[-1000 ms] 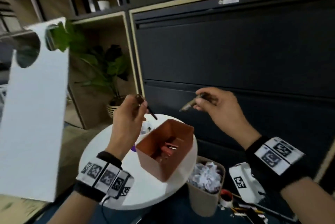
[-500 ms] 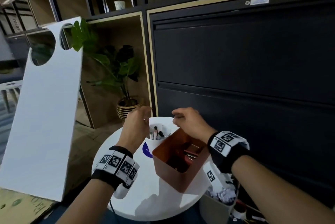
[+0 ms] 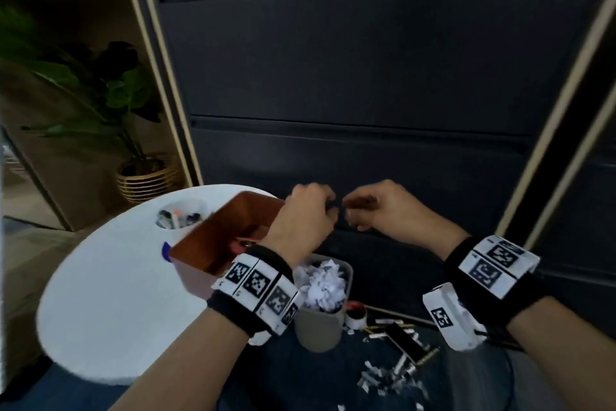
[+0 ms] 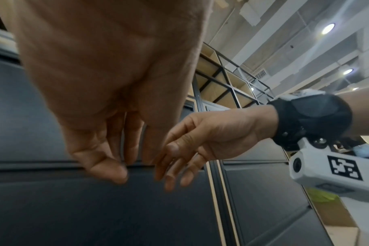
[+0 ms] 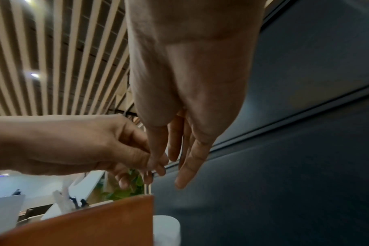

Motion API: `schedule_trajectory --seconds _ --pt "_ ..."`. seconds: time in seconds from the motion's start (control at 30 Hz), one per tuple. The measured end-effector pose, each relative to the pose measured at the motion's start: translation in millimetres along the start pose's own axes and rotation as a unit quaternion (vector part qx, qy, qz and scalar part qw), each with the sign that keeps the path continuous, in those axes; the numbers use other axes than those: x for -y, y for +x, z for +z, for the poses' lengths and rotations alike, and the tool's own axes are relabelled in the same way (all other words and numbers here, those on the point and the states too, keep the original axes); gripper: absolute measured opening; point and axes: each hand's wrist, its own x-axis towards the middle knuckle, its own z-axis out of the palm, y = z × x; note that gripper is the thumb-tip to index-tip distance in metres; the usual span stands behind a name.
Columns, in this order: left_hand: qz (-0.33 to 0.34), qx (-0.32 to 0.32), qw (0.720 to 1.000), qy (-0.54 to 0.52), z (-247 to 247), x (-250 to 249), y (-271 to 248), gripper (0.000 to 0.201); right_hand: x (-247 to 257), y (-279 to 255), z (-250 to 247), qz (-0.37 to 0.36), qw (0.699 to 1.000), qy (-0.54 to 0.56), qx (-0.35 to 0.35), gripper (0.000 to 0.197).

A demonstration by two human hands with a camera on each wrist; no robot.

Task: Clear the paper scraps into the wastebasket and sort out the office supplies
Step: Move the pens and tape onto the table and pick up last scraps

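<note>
Both hands hover close together in front of the dark cabinet, right of the table and above the grey wastebasket (image 3: 316, 327). My left hand (image 3: 325, 210) has loosely curled fingers, and my right hand (image 3: 353, 214) hangs relaxed. The wrist views show nothing in the left hand (image 4: 124, 166) or the right hand (image 5: 179, 166). The wastebasket holds crumpled paper (image 3: 323, 284). The orange box (image 3: 196, 264) sits on the white round table (image 3: 116, 294) beside a white cup of pens (image 3: 176, 215). Paper scraps (image 3: 390, 374), pencils (image 3: 396, 314) and a tape roll (image 3: 356, 312) lie on the dark floor.
Dark cabinet drawers (image 3: 366, 77) stand right behind the hands. A potted plant (image 3: 110, 100) in a woven pot (image 3: 146, 177) sits in the shelf unit at the left. A black flat object (image 3: 405, 340) lies among the floor scraps.
A second ago each hand held a pen or pencil; then both were over the cup and box. Now the hands show nothing and have shifted right, off the table.
</note>
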Motion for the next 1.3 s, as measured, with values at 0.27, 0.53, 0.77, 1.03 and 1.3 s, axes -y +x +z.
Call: schedule_trajectory --seconds 0.27,0.53,0.77,1.03,1.3 --pt "-0.055 0.216 0.974 -0.033 198.6 -10.9 11.8 0.017 -195.3 -62.8 7.6 0.223 0.973 0.018 0.056 0.010" --pt "-0.144 0.387 0.910 -0.029 409.2 62.4 -39.8 0.017 -404.5 -124.4 124.1 0.426 0.888 0.057 0.165 0.013" --pt "-0.181 0.409 0.892 -0.064 559.1 107.3 -60.0 0.027 -525.1 -118.5 185.0 0.470 0.867 -0.036 0.163 0.044" --pt "-0.147 0.354 0.923 -0.025 661.5 104.5 -48.3 0.032 -622.6 -105.5 206.6 0.386 0.901 -0.176 0.091 0.071" --pt "-0.127 0.409 0.903 0.041 656.6 96.6 -51.2 0.032 -606.4 -105.8 217.9 0.300 0.879 -0.346 0.134 0.036"
